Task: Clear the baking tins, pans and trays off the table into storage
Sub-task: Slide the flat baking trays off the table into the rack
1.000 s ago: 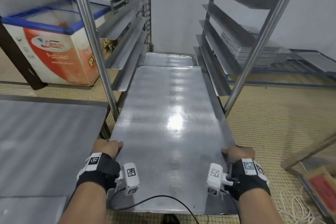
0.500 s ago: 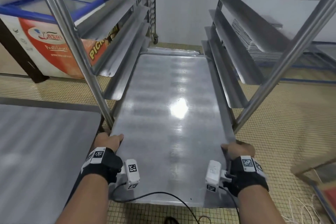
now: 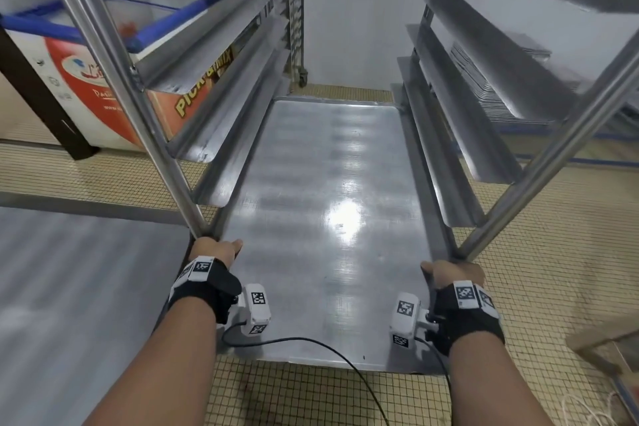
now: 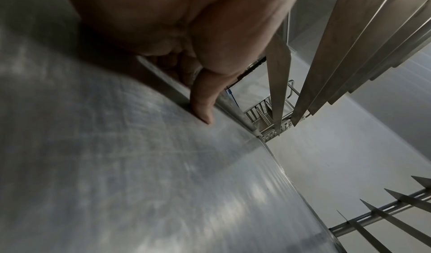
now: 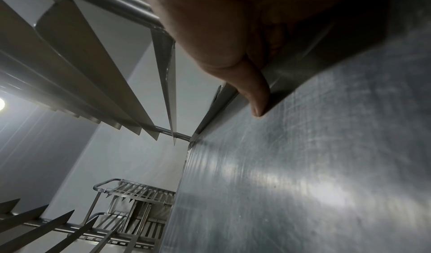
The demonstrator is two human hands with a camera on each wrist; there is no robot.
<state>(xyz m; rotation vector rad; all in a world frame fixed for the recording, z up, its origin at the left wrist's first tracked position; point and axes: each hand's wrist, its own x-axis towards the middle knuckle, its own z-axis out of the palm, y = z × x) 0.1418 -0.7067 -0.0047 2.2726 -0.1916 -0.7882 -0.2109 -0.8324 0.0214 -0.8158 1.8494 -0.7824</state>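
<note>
both hands grip 1 wide baking tray (image 3: pixel 328 204) by its long edges, the left hand (image 3: pixel 213 249) and right hand (image 3: pixel 453 274) each with a thumb on top and fingers curled under the rim. it lies mostly inside the rack (image 3: pixel 221 128) on a low pair of runners, near end still sticking out. a last push looks left. flat, scuffed, shiny metal.

Rack posts (image 3: pixel 162 162) flank the tray (image 3: pixel 328 218) — clear between them.

"PICK & MIX" in yellow on freezer chest (image 3: pixel 193 97) side; red logo script unreadable.
</note>
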